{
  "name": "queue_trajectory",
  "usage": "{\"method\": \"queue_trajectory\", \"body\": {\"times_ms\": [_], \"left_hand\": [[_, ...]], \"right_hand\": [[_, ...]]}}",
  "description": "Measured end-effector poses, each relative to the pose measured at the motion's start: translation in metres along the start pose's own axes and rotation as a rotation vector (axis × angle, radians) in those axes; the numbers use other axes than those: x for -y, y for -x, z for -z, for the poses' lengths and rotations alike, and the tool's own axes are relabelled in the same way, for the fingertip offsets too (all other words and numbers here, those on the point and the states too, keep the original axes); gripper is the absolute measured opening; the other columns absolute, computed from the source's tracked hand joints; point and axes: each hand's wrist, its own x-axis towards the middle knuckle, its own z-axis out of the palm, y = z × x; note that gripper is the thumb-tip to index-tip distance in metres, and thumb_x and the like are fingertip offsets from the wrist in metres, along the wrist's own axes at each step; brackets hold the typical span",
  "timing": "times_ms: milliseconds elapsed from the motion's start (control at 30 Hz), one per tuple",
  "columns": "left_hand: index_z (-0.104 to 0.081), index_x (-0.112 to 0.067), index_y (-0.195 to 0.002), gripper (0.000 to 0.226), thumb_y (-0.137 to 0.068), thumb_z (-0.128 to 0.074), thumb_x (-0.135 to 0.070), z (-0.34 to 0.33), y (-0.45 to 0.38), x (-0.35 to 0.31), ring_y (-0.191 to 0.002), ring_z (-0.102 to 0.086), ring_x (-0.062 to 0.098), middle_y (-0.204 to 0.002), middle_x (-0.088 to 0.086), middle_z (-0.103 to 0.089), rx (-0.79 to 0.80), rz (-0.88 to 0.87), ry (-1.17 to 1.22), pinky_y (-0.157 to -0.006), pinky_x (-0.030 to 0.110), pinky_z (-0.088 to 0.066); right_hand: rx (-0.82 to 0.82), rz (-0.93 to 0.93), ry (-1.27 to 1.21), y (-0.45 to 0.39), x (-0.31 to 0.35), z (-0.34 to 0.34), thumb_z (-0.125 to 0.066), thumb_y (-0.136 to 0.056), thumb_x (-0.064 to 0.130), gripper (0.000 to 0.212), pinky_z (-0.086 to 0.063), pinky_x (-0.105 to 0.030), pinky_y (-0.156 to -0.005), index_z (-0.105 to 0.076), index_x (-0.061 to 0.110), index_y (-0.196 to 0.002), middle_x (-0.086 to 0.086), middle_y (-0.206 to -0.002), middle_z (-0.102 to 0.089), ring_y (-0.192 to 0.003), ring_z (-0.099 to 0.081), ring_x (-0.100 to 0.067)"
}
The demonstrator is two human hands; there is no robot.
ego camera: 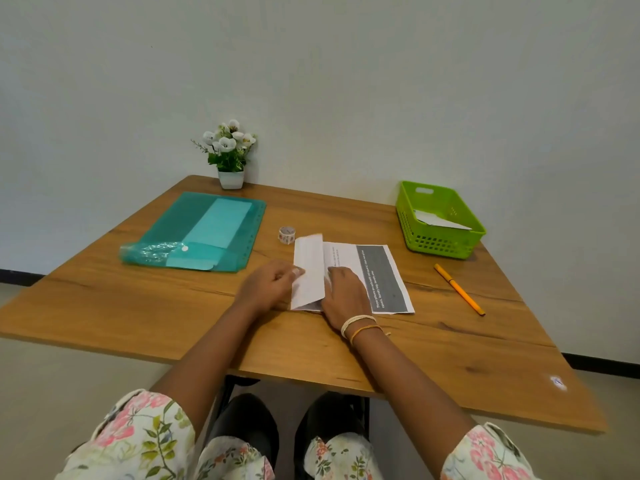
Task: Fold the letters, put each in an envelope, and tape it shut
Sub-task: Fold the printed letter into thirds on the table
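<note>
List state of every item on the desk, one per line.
letter: flat, left part being folded over
left hand: pinching the lifted flap
right hand: pressing the sheet down
tape roll: on its side, untouched
green folder: closed, lying flat
green basket: upright, white paper inside
orange pen: capped, lying flat

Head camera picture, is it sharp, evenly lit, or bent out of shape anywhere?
Head view: soft, even light, faint shadows; wide-angle bending splays the brown wooden table edges; small print on the white printed letter is too blurred to read.
</note>
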Motion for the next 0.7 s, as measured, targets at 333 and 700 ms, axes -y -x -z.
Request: {"method": "queue_trajectory", "body": {"times_ms": [333,700], "left_hand": [[-0.064,-0.028,-0.119,0.032,-0.088,-0.06,-0.036,-0.015,0.005,-0.016,-0.111,-0.051,0.013,-0.126,-0.005,-0.059,-0.151,0.009,-0.3,-0.083,0.028,-0.049],[-0.065,-0.015,-0.11,0.028,-0.085,-0.058,-0.006,-0.006,-0.025,-0.06,-0.097,-0.063,0.025,-0.11,0.008,-0.064,-0.193,0.638,0.448,-0.08,0.036,-0.055]], "right_hand": [[-0.032,-0.076,-0.271,0.003,-0.002,0.01,-0.052,-0.093,0.016,0.029,-0.044,-0.029,-0.096,-0.062,0.011,-0.12,-0.007,-0.123,-0.062,-0.114,-0.056,-0.022],[0.014,-0.039,-0.257,0.006,-0.002,0.011,-0.057,-0.087,0.016,0.03,-0.044,-0.029,-0.098,-0.065,0.011,-0.116,-0.007,-0.121,-0.063,-0.114,-0.056,-0.021]]}}
